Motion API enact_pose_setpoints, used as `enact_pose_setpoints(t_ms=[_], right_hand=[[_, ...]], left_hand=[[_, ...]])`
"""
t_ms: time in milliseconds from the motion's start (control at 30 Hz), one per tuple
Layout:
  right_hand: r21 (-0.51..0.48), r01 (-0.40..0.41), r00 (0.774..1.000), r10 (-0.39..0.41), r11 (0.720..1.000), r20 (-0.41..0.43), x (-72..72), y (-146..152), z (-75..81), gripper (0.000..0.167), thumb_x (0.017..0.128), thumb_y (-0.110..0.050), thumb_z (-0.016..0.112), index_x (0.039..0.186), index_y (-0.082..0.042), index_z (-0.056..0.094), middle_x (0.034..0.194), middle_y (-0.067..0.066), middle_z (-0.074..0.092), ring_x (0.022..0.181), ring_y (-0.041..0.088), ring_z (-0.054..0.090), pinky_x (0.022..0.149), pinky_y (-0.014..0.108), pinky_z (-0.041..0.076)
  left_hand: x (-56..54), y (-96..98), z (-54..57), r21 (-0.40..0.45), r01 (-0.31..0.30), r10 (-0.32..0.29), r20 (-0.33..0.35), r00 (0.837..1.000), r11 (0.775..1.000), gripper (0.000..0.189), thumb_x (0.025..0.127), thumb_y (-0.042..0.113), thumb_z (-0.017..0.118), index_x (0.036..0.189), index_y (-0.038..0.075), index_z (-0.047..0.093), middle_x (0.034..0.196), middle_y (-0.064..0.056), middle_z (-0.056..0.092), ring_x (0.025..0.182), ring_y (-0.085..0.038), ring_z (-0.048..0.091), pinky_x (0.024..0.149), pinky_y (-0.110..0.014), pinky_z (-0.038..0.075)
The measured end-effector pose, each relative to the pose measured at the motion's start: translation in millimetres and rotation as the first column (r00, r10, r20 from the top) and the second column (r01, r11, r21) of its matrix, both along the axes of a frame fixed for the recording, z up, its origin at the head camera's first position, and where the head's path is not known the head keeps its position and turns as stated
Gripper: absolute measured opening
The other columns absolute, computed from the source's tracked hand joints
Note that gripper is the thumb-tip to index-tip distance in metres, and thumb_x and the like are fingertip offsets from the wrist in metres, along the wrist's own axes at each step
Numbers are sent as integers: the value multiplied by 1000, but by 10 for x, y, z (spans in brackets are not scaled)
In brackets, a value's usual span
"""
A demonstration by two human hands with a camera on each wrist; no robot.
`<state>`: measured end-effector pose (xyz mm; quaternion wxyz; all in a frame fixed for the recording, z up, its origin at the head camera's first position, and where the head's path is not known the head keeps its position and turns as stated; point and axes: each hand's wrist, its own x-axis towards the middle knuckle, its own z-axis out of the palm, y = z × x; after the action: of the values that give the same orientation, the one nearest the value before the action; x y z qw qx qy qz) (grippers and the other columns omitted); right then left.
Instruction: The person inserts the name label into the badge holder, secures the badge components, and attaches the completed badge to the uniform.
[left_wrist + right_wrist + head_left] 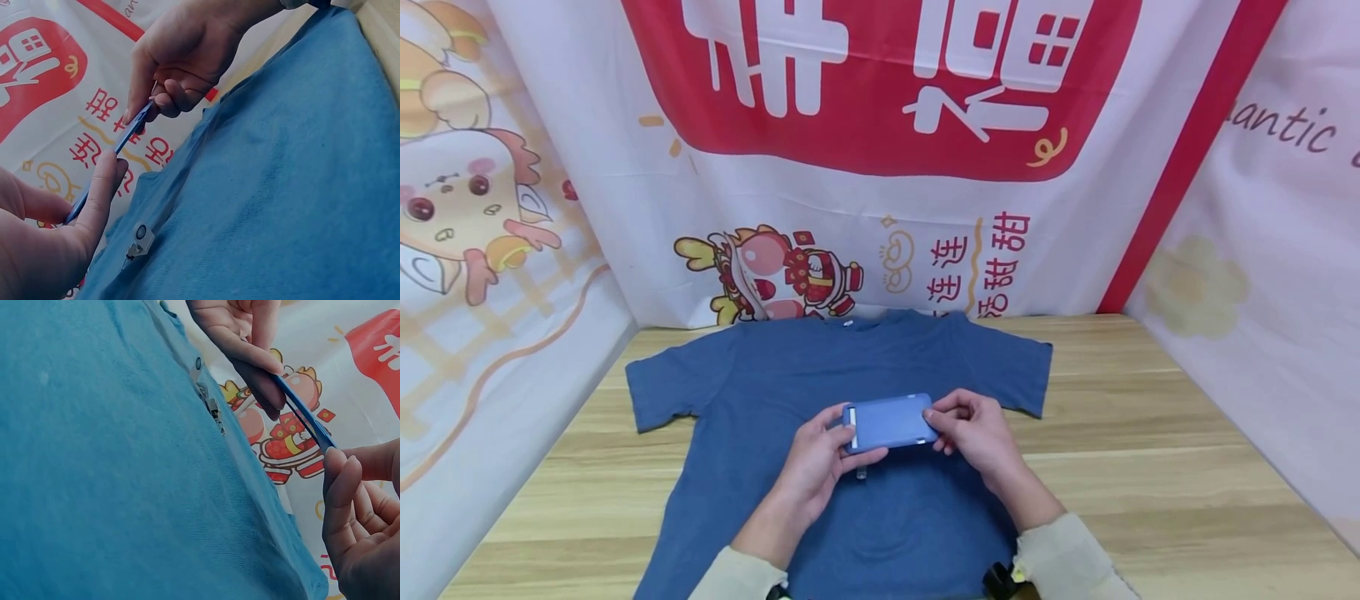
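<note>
A flat blue card holder (891, 422) with a pale strip at its left end is held between both hands, above a blue T-shirt (752, 400) spread out on the table. My left hand (820, 458) grips the left end, thumb on top and fingers beneath. At the opposite end, my right hand (973, 429) pinches the corner between thumb and fingers. Seen edge-on in the right wrist view, the card holder (303, 412) shows a narrow gap along its side. Below it on the shirt lies a small badge clip (140, 240) with a clear strap and a round snap.
The wooden table (1150, 450) extends on both sides of the shirt. Printed cloth hangs behind it as a back wall (625, 208), with more cloth along the left and right sides. The shirt's collar end lies close to the back cloth.
</note>
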<state>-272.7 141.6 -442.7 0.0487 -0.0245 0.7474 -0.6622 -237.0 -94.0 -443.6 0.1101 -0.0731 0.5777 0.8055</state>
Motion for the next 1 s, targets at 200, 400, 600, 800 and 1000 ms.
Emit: enact_pose_setpoints(t_ms=[200,400,600,800,1000], right_hand=[[4,26,1000,-26,1000,-10,20,-31,14,14,97,-11,80,101,1,73,75,8,68,59,17,65,57,25,57],[6,39,999,-39,999,-10,25,-45,23,14,97,-11,80,100,1,73,75,8,69,59,17,65,57,25,57],[1,50,999,-50,999,-17,29,-36,31,13,98,-10,79,100,1,73,76,8,68,60,18,65,57,25,57],[40,57,998,-56,998,-31,37,-60,25,12,97,-11,80,97,0,74,74,8,68,58,18,65,55,26,57],[65,79,996,-77,995,-45,53,-84,36,12,96,-11,81,95,-2,75,74,10,68,58,18,65,55,26,57]], left_hand=[[-1,-8,1,34,12,-12,1,1000,999,57,115,4,38,170,2,23,167,-28,41,134,-35,65,99,-43,64],[3,2,6,81,22,-23,2,1000,996,54,117,9,36,170,6,26,177,-18,28,144,-38,56,102,-43,63],[2,35,8,107,50,-50,-1,999,993,56,119,12,34,172,9,18,180,-18,16,151,-41,48,104,-44,62],[9,49,12,88,49,-50,5,999,995,56,119,12,32,173,8,16,180,-21,13,152,-42,48,103,-44,62],[20,51,16,80,47,-48,8,999,996,56,119,11,31,172,7,15,180,-21,12,151,-42,49,103,-44,62]])
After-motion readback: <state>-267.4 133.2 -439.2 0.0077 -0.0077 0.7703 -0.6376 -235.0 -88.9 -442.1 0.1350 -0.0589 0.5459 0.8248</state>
